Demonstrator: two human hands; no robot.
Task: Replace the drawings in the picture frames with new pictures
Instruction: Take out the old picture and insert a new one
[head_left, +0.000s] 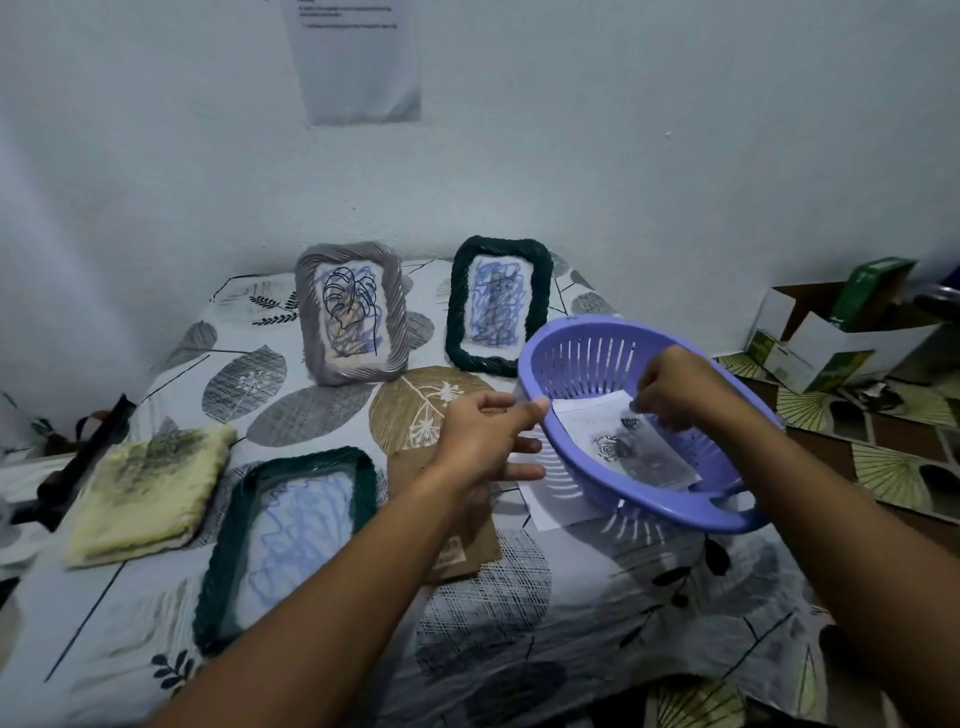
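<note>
Pale wall (623, 130) with taped paper sheet (358, 57), leaf-print tablecloth (519, 597), possibly cardboard boxes (831, 332) right

I'm seeing a leaf-print cloth (322, 410) covering the surface. Three frames (349, 312), a basket (649, 499), cardboard (462, 551) and a rag (150, 493) are sitting on it.

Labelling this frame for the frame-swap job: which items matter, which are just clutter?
Job:
grey frame
upright green frame
flat green frame
purple basket
printed pictures
left hand on the basket rim
right hand pinching the pictures

Clutter:
yellow cloth
brown card
cardboard boxes
wall sheet
</note>
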